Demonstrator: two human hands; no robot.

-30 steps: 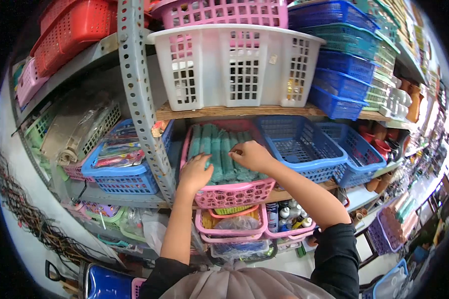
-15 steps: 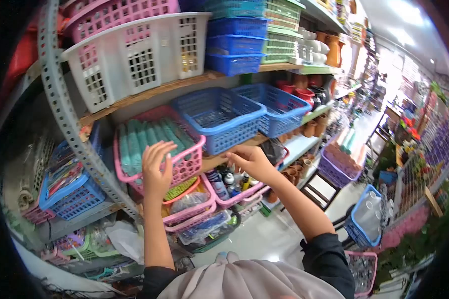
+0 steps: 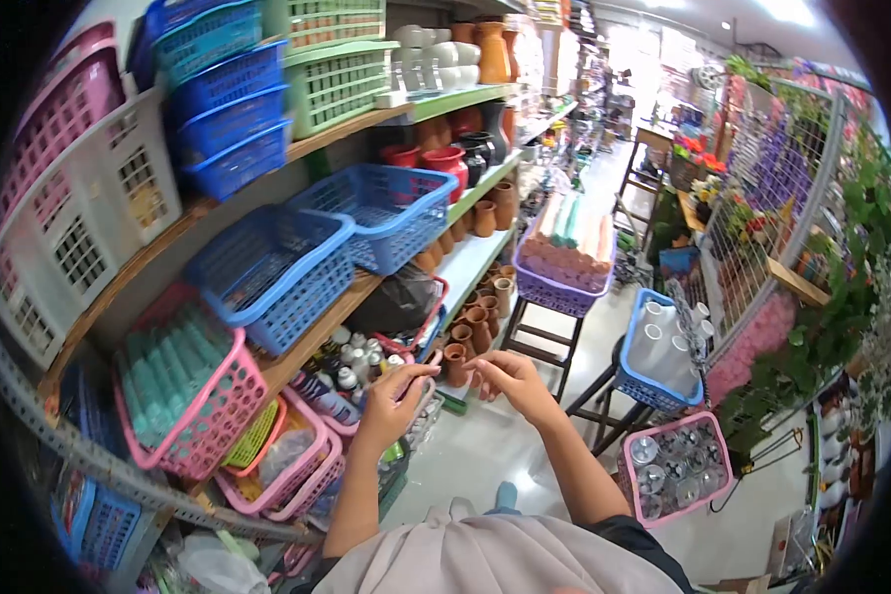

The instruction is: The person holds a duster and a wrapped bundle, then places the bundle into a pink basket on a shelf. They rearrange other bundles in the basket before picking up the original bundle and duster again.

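Both of my hands are raised in front of my body, above the aisle floor, with a small gap between their fingertips. My left hand (image 3: 394,401) has loosely bent fingers and a thumb held apart from them; I see nothing in it. My right hand (image 3: 510,384) faces it, fingers also loosely bent, with nothing visible inside. Nearest to the left hand, on the low shelf behind it, are several small bottles (image 3: 348,378). Brown clay pots (image 3: 455,364) stand behind the fingertips. A pink basket (image 3: 213,411) of wrapped green rolls (image 3: 168,376) lies farther left, untouched.
Two blue baskets (image 3: 302,287) sit on the left shelf, below stacked baskets. In the aisle, a purple basket (image 3: 564,287) of rolls rests on a stool (image 3: 540,346). Right of it are a blue basket (image 3: 653,391) with white cylinders and a pink basket (image 3: 632,465) of glassware.
My view has turned right toward the aisle. My left hand has moved away from the pink basket of green rolls, and both hands have come closer together.
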